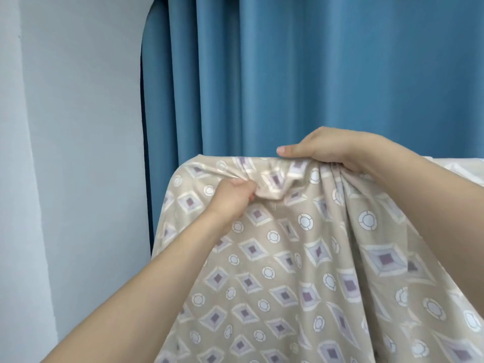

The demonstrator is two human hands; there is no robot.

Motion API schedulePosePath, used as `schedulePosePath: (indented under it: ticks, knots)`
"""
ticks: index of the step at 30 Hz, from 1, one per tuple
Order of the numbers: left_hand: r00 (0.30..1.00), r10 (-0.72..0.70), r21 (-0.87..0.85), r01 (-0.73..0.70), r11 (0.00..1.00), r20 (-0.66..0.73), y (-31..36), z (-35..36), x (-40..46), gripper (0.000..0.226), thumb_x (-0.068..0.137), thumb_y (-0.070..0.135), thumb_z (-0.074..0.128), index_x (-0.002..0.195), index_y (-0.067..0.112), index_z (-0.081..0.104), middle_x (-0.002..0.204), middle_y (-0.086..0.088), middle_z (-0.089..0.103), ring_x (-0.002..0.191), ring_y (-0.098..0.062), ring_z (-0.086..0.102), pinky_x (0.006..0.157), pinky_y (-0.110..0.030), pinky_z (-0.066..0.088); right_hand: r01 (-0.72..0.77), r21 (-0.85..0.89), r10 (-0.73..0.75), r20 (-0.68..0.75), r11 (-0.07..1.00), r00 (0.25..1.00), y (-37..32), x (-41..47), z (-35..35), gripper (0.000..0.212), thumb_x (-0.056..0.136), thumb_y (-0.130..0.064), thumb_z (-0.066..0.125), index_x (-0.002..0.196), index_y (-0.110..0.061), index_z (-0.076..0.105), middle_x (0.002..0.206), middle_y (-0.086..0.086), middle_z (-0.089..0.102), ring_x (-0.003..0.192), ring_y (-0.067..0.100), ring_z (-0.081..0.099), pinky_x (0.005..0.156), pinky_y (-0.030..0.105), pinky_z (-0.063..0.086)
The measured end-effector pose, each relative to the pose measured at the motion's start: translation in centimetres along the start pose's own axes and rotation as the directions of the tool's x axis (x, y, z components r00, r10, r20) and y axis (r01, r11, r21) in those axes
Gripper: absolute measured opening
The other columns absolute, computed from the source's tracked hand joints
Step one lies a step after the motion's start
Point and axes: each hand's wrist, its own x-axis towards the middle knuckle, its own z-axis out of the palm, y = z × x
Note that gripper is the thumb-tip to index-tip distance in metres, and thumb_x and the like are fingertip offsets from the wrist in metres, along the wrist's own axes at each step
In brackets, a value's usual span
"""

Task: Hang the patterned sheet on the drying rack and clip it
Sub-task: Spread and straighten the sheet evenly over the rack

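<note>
The patterned sheet [301, 271], beige with purple diamonds and white rings, drapes from a high top edge down toward me and fills the lower right of the view. My left hand [230, 197] is closed on a bunched fold of it just below the top edge. My right hand [330, 148] lies over the top edge further right, thumb pointing left, fingers gripping the cloth from behind. The drying rack is hidden under the sheet. No clip is in view.
A blue pleated curtain [314, 74] hangs close behind the sheet. A pale wall [73, 153] stands at the left. A strip of white fabric [463, 169] shows at the right edge behind my right forearm.
</note>
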Motion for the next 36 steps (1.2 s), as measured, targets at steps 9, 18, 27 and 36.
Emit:
schedulePosePath:
  ticks: [9,18,27,36]
  knots:
    - [0.878,0.057,0.051,-0.092,0.994,0.475,0.6,5.9,-4.2,0.034,0.096,0.011,0.05,0.061,0.013,0.052,0.044,0.007,0.047,0.035,-0.004,0.041,0.038,-0.016,0.034,0.14,0.021,-0.14,0.025,0.99,0.99,-0.3,0.7,0.4,0.013,0.084,-0.023,0.074,0.096,-0.02,0.076,0.086,0.0,0.076,0.08,0.017,0.072,0.077,0.028,0.057]
    - [0.86,0.42,0.816,-0.008,0.578,-0.289,-2.7,-1.9,-0.7,0.07,0.071,0.072,0.06,0.106,0.012,0.05,0.11,-0.008,0.055,0.106,-0.031,0.049,0.087,-0.043,0.041,0.111,0.284,-0.065,-0.169,0.952,0.984,-0.4,0.0,0.2,0.027,0.092,-0.018,0.055,0.067,-0.012,0.051,0.062,0.009,0.052,0.057,0.022,0.051,0.06,0.03,0.046]
    - [0.675,0.65,0.83,-0.1,0.549,-0.349,-4.1,-1.6,0.3,0.041,0.082,0.036,0.061,0.114,0.011,0.053,0.11,-0.012,0.055,0.099,-0.035,0.049,0.083,-0.045,0.036,0.202,0.659,-0.155,-0.131,0.725,0.979,0.2,-1.2,-0.7,0.046,0.085,-0.002,0.067,0.056,-0.016,0.034,0.053,0.008,0.049,0.049,0.02,0.054,0.05,0.024,0.05]
    - [0.797,0.201,0.27,-0.412,0.87,0.569,-4.9,6.5,-4.8,0.016,0.091,0.022,0.049,0.081,0.014,0.059,0.081,-0.001,0.065,0.078,-0.02,0.06,0.081,-0.039,0.053,0.132,0.256,-0.09,-0.169,0.958,0.982,0.9,-0.8,-1.1,0.034,0.08,-0.05,0.071,0.079,-0.017,0.063,0.072,-0.001,0.06,0.06,0.017,0.057,0.065,0.031,0.052]
